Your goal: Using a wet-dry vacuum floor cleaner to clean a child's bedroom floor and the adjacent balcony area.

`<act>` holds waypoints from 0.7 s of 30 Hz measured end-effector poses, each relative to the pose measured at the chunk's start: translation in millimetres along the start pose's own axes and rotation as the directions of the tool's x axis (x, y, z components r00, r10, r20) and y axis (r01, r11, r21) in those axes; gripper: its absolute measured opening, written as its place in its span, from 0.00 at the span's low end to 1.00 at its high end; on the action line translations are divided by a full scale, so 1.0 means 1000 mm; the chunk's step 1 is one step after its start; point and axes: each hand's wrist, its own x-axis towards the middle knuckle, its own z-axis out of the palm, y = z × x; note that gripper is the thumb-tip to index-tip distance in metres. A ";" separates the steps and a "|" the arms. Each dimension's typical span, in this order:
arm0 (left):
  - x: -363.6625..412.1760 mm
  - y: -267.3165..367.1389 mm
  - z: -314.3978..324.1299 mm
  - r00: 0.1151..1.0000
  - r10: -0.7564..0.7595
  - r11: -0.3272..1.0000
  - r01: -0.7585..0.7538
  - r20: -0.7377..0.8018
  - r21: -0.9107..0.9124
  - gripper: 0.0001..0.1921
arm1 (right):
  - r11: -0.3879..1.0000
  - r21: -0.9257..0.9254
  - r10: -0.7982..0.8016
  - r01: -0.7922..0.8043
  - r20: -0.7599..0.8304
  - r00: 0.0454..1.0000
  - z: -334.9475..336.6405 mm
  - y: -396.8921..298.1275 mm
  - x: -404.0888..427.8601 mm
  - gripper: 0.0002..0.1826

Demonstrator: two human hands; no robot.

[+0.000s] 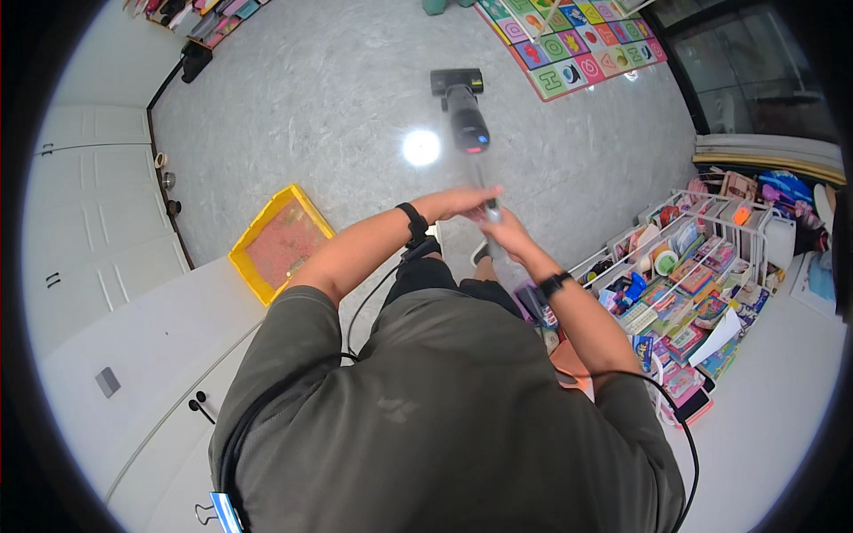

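A dark grey upright floor cleaner stands on the floor before me, its wide black head farthest from me and a blue light glowing on its body. Its handle leans back towards me, blurred. My right hand is closed around the handle's top end. Against or just beside that grip is my left hand, fingers stretched out and smeared by motion; whether it grasps the handle is unclear. Both wrists carry black bands.
A yellow tray with a reddish base lies on the left near white cabinets. On the right, a white wire rack is crammed with books and small goods. An alphabet mat covers floor at far right. Black cables run along my arms.
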 end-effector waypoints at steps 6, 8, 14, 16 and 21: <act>0.016 -0.038 -0.046 0.883 0.113 0.981 -0.173 -0.456 -0.093 0.22 | 0.984 0.125 0.080 -0.123 0.303 0.950 0.041 -0.035 0.023 0.21; -0.009 -0.063 -0.067 0.866 0.099 0.986 -0.153 -0.491 -0.070 0.23 | 0.990 0.001 0.126 -0.142 0.446 0.886 0.019 -0.040 0.005 0.22; -0.132 -0.167 -0.099 0.843 -0.043 0.992 -0.027 -0.536 -0.121 0.24 | 0.974 -0.021 0.225 -0.225 0.005 0.974 -0.131 0.028 -0.062 0.20; -0.177 -0.204 -0.103 0.851 -0.057 0.996 0.013 -0.522 -0.087 0.23 | 0.942 -0.123 0.283 -0.313 -0.213 0.935 -0.197 0.089 -0.091 0.16; -0.314 -0.258 -0.097 0.806 -0.217 0.973 0.225 -0.551 -0.054 0.22 | 0.946 0.013 0.279 -0.325 -0.542 0.793 -0.251 0.221 -0.190 0.11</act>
